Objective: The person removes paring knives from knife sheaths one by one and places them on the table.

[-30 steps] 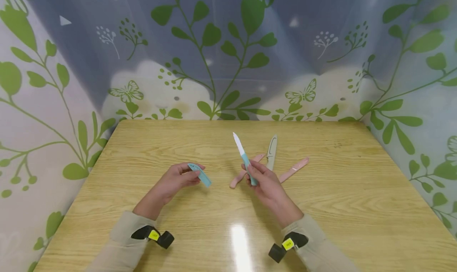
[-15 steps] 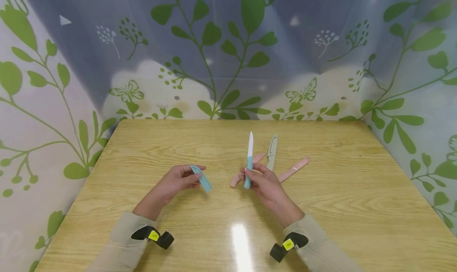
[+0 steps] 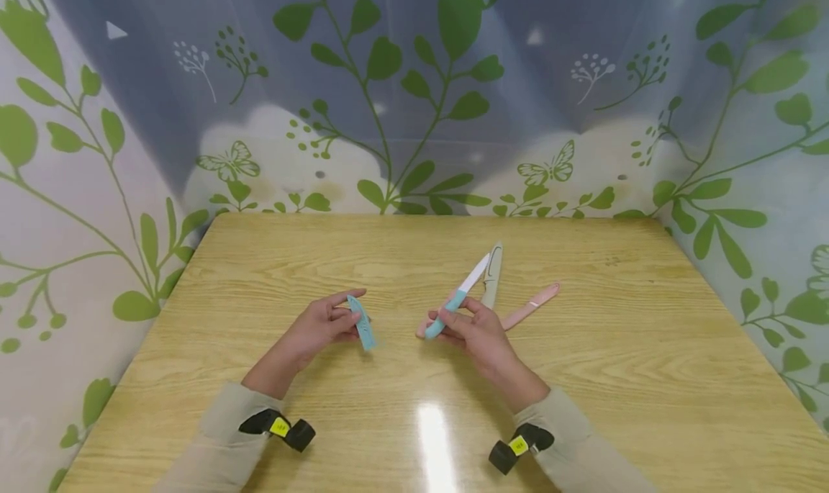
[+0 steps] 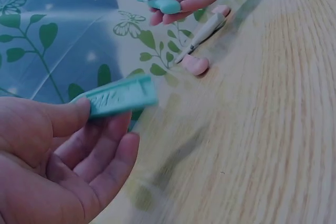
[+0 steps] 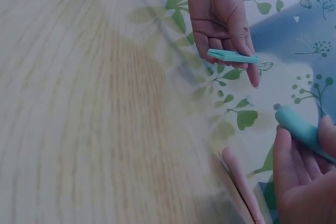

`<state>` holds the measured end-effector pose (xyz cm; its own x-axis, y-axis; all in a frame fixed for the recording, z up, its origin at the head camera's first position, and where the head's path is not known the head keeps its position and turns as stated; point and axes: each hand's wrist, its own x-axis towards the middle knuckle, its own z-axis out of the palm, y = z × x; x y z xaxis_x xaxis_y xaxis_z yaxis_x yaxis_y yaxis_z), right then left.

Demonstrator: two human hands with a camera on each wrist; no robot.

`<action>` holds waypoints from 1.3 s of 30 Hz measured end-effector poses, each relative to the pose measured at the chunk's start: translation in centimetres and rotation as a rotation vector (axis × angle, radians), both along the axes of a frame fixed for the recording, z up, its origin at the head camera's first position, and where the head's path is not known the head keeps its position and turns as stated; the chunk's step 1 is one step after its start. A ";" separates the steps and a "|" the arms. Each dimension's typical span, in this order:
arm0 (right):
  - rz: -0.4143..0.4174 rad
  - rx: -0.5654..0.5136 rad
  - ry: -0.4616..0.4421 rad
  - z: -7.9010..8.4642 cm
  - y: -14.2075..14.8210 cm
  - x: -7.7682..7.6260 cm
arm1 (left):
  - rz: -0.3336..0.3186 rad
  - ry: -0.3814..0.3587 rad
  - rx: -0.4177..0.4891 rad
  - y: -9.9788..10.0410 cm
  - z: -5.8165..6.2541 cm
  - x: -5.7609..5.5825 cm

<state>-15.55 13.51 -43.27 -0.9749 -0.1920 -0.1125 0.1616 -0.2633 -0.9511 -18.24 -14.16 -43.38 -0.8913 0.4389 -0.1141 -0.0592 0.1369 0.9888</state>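
Observation:
My left hand (image 3: 322,329) pinches a teal knife sheath (image 3: 363,327) between thumb and fingers above the table; in the left wrist view the sheath (image 4: 123,97) has its open end pointing right. To the right, my right hand (image 3: 481,329) holds a small knife by its teal handle (image 3: 447,313), the white blade (image 3: 475,273) slanting up and right. Apart from each other, the sheath and knife are both off the tabletop. Behind and below the right hand lie a pink knife (image 4: 196,65), mostly hidden in the head view, and a grey-green sheathed knife (image 3: 494,270).
Another pink sheathed knife (image 3: 532,306) lies on the wooden table (image 3: 622,378), right of my right hand. A leaf-patterned curtain (image 3: 421,97) stands along the table's back and sides. Light glares off the front of the tabletop.
The knife in my right hand has turned from leaning left, through upright, to leaning right. The sheath in my left hand has tilted slightly, and the left index finger now extends past it.

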 end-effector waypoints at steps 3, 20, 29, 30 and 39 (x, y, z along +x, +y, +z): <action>-0.005 0.017 0.007 -0.3 0.0 0.1 | 0.013 -0.005 -0.014 0.0 0.0 0.0; 0.024 0.183 0.045 -0.6 -0.8 0.1 | 0.207 -0.062 -0.061 0.4 -0.3 0.1; 0.069 0.223 0.073 -0.6 -1.5 -0.2 | 0.250 -0.049 -0.076 0.4 -0.1 0.3; 0.077 0.236 0.083 -0.6 -1.6 -0.3 | 0.254 -0.042 -0.080 0.4 -0.1 0.3; 0.170 0.399 0.177 -0.2 -3.7 -0.8 | 0.291 0.019 -0.130 -0.3 -0.5 0.2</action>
